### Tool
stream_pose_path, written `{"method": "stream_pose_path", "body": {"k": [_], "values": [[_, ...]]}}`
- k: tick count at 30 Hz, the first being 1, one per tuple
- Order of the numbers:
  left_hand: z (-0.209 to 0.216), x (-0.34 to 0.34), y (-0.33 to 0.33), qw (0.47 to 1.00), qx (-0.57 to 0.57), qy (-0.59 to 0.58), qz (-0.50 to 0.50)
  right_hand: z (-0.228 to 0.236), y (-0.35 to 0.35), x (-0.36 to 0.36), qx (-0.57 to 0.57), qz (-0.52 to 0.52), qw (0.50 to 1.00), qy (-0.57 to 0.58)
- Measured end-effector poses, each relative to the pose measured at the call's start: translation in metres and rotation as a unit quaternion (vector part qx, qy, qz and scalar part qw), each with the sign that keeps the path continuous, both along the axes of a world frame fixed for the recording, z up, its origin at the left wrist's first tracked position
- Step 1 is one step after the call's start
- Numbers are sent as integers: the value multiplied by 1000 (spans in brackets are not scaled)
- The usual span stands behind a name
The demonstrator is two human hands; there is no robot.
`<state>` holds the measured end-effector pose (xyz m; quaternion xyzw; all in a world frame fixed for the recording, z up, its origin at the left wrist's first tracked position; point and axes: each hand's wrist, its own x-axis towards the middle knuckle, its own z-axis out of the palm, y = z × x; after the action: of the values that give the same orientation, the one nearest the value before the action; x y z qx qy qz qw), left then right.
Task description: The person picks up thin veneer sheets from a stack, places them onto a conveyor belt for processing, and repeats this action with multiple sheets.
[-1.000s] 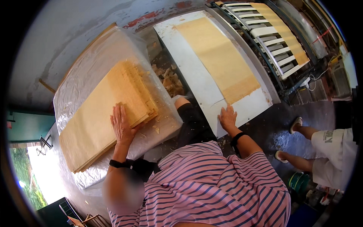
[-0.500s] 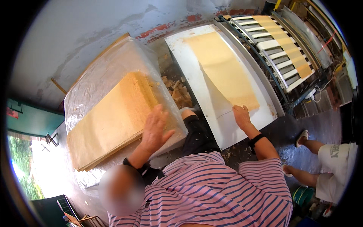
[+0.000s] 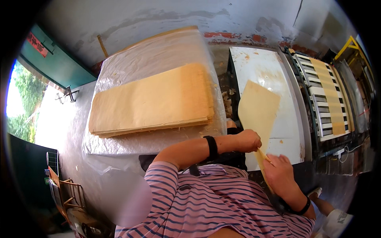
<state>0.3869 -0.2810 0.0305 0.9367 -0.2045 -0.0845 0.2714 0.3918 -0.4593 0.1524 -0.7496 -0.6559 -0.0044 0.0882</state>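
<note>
A thin tan wood veneer sheet lies partly on the white-topped table and bends up toward me at its near end. My left hand is closed on the sheet's near left part. Closer to my body, my right hand is closed round the pulled-up end, its fingers slightly blurred. Left of the table, a thick stack of similar veneer sheets rests on a plastic-covered block, with nobody's hand on it.
To the right of the table runs a slatted conveyor carrying a tan veneer strip. Another person's leg shows at the lower right. Wood scraps lie in the gap between block and table. A doorway opens at far left.
My left hand has come over from beside the stack to the veneer sheet. My right hand has drawn the sheet's near end toward my body. The view has turned rightward.
</note>
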Motion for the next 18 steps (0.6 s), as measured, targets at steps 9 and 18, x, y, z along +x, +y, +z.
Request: {"method": "stream_pose_path", "body": {"k": [9,18], "values": [[122,-27,103,716,-625,-165,265,31,16,-27,195,128,972,22],[128,-210,296,397,-727,-385,406,-64,72,-11,34,95,990,94]]}}
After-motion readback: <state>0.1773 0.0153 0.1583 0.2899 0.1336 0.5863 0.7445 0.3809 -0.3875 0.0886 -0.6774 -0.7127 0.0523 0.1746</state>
